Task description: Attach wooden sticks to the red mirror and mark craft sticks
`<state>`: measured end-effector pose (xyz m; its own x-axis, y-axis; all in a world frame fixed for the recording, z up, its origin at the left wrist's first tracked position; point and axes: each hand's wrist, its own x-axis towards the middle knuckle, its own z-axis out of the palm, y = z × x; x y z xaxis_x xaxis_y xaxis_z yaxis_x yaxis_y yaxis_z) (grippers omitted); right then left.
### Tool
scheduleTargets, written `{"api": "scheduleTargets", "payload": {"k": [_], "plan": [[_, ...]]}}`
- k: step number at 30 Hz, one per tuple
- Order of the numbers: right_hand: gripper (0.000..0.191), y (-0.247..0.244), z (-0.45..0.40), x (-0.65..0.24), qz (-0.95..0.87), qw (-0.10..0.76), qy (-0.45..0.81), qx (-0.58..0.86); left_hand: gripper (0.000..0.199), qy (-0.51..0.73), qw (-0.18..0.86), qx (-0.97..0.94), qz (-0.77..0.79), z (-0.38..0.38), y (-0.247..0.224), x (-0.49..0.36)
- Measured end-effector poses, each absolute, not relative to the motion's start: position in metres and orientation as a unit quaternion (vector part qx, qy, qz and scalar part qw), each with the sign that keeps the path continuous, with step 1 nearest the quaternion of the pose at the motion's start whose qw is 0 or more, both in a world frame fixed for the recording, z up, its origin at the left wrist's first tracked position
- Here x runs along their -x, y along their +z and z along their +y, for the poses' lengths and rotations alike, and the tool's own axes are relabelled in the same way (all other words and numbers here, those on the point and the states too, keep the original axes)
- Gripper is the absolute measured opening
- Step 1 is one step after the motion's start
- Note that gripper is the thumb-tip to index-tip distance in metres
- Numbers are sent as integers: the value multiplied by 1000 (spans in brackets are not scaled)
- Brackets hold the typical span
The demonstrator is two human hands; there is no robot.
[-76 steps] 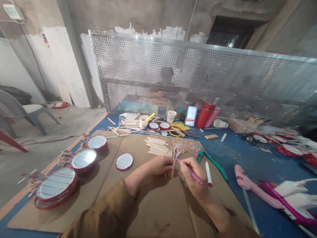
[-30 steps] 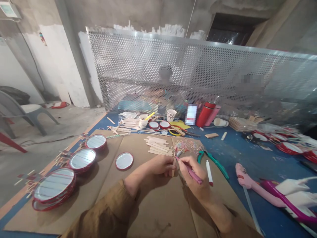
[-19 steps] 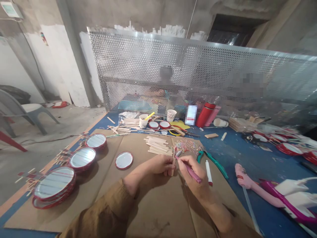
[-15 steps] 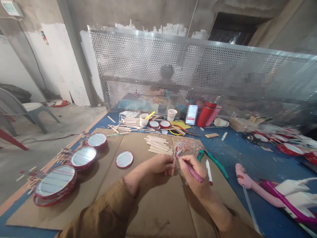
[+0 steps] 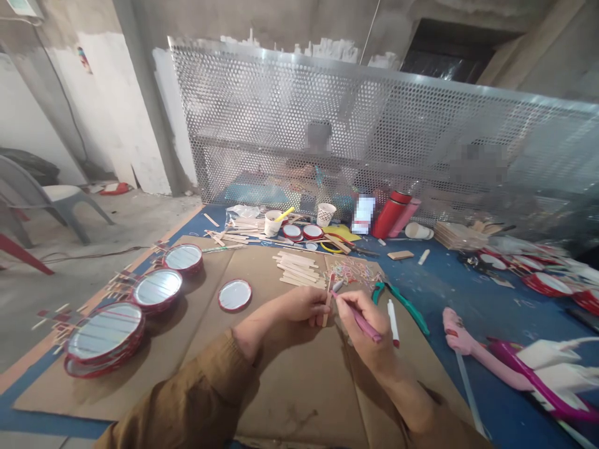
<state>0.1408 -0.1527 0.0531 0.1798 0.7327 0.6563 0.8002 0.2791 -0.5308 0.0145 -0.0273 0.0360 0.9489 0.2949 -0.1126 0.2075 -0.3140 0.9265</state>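
Note:
My left hand [image 5: 306,305] pinches a small wooden stick [image 5: 328,305] that stands nearly upright over the cardboard [image 5: 285,374]; its upper end looks reddish. Closed around a pink-purple marker [image 5: 367,326], my right hand [image 5: 367,321] brings the marker's tip against or very near the stick. Behind the hands lies a pile of flat wooden sticks [image 5: 297,268], with small coloured rubber bands [image 5: 353,272] to its right. A white pen with a red end [image 5: 393,321] and green-handled pliers [image 5: 407,308] lie right of my right hand.
Red-rimmed round discs [image 5: 105,333] with crossed sticks line the left side; a single disc [image 5: 234,294] lies nearer the middle. Cups, a red bottle [image 5: 392,214] and a perforated metal panel [image 5: 271,125] stand behind. At right are a pink tool [image 5: 486,355] and white plugs.
The marker tip has moved slightly down along the stick, away from its top end. Both hands keep their hold, and the camera view has shifted slightly.

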Motion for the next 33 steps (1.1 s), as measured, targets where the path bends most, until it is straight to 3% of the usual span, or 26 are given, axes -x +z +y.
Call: {"api": "scheduleTargets", "payload": {"k": [33], "plan": [[17, 57, -153, -138, -624, 488, -35, 609, 12, 36, 540, -827, 152, -28, 38, -14]]}}
